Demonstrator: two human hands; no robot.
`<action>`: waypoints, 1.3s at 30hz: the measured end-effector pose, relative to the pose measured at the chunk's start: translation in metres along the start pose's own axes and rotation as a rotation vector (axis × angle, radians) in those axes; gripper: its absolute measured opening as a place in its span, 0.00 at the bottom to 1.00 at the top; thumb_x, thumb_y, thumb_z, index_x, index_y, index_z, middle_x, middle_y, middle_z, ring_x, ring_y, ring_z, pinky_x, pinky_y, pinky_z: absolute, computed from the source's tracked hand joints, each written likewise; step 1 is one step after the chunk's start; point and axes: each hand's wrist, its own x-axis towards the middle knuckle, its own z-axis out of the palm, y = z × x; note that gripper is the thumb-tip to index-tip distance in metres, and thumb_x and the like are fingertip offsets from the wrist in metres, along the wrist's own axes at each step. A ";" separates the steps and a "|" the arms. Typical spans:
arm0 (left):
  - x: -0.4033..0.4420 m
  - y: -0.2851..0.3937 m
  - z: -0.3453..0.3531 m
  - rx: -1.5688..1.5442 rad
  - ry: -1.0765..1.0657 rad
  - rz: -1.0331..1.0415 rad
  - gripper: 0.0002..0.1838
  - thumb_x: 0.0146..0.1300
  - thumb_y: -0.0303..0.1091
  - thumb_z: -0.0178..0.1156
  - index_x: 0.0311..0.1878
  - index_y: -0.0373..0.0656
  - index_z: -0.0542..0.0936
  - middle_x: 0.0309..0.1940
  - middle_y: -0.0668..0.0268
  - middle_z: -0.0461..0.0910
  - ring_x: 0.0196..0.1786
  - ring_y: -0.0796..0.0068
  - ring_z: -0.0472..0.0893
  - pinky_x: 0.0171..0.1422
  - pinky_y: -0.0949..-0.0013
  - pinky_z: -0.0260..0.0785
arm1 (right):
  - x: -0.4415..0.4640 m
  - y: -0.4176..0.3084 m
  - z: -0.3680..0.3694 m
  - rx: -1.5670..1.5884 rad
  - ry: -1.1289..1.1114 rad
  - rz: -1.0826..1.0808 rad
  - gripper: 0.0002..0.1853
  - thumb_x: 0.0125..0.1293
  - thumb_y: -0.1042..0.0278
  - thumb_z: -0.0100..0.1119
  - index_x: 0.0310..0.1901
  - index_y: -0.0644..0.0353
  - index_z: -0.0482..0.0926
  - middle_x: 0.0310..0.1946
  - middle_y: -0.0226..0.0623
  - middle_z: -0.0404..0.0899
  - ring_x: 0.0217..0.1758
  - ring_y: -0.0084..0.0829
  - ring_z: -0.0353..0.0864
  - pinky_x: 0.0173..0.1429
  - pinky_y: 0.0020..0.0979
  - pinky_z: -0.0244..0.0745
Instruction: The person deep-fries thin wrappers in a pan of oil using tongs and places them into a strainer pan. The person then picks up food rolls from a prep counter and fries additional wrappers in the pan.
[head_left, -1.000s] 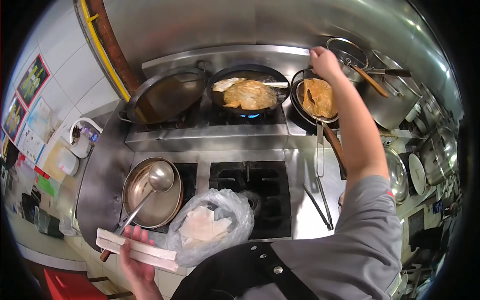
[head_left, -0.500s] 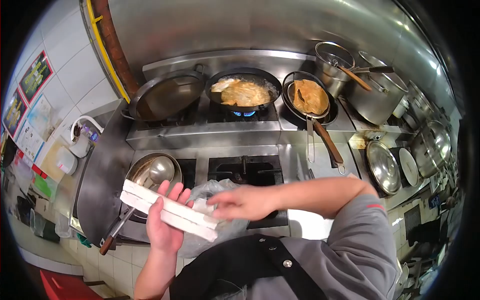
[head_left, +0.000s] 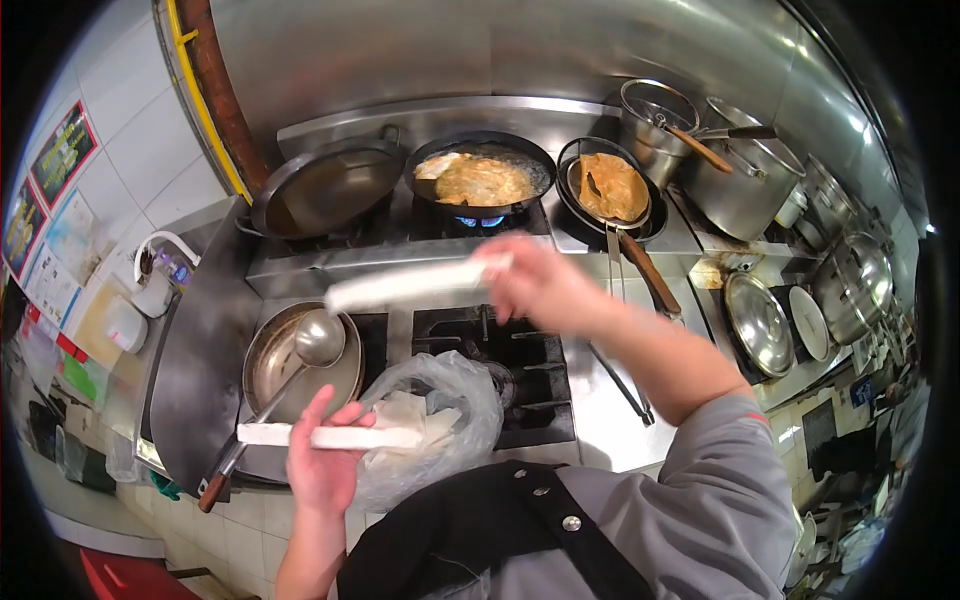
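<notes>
My left hand (head_left: 322,470) is low at the front, gripping a long white stick (head_left: 368,438) that looks like a strip of dough, lying level across the fingers. A second long white stick (head_left: 410,285), blurred by motion, is pinched at its right end by my right hand (head_left: 540,285), in front of the back burners. Beneath my left hand's stick is a clear plastic bag (head_left: 482,405) with pale, thin sheets (head_left: 410,415) in its mouth. Behind my right hand, golden food (head_left: 490,183) fries in bubbling oil in a black pan (head_left: 430,205) over a blue flame.
A dark wok (head_left: 330,195) stands at the back left. A strainer with a fried brown sheet (head_left: 612,187) rests on a pan at the right. A ladle (head_left: 318,340) lies in a shallow pan (head_left: 260,355) at front left. Tall steel pots (head_left: 735,190) stand back right.
The two white sticks, held together in my left hand before, are now apart. My right hand has taken one and moved up toward the back burners. The left hand keeps the other.
</notes>
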 end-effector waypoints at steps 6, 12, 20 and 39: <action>-0.013 0.006 -0.036 -0.061 0.051 0.093 0.27 0.73 0.52 0.47 0.66 0.45 0.71 0.47 0.56 0.85 0.45 0.58 0.85 0.50 0.49 0.78 | 0.076 0.010 -0.140 -0.199 0.612 -0.162 0.14 0.76 0.61 0.52 0.55 0.62 0.75 0.28 0.31 0.79 0.26 0.19 0.78 0.28 0.24 0.70; -0.026 0.012 -0.038 -0.039 0.206 0.166 0.26 0.73 0.52 0.49 0.65 0.46 0.73 0.43 0.61 0.86 0.42 0.63 0.84 0.44 0.53 0.76 | 0.141 0.081 -0.238 -0.614 0.855 -0.016 0.17 0.72 0.58 0.56 0.54 0.60 0.77 0.41 0.49 0.84 0.43 0.44 0.85 0.51 0.40 0.78; -0.038 0.015 -0.035 -0.034 0.286 0.248 0.23 0.73 0.51 0.50 0.62 0.48 0.75 0.43 0.61 0.85 0.39 0.64 0.83 0.42 0.55 0.77 | 0.211 0.156 -0.256 -0.944 0.990 -0.049 0.17 0.71 0.57 0.56 0.52 0.60 0.79 0.39 0.48 0.85 0.26 0.36 0.86 0.42 0.38 0.80; -0.027 0.016 -0.015 -0.043 0.154 0.169 0.27 0.74 0.54 0.48 0.66 0.45 0.72 0.44 0.58 0.86 0.44 0.59 0.85 0.46 0.53 0.77 | 0.064 -0.025 -0.215 -0.357 0.513 -0.196 0.16 0.76 0.62 0.50 0.59 0.59 0.78 0.36 0.28 0.82 0.31 0.17 0.80 0.33 0.21 0.70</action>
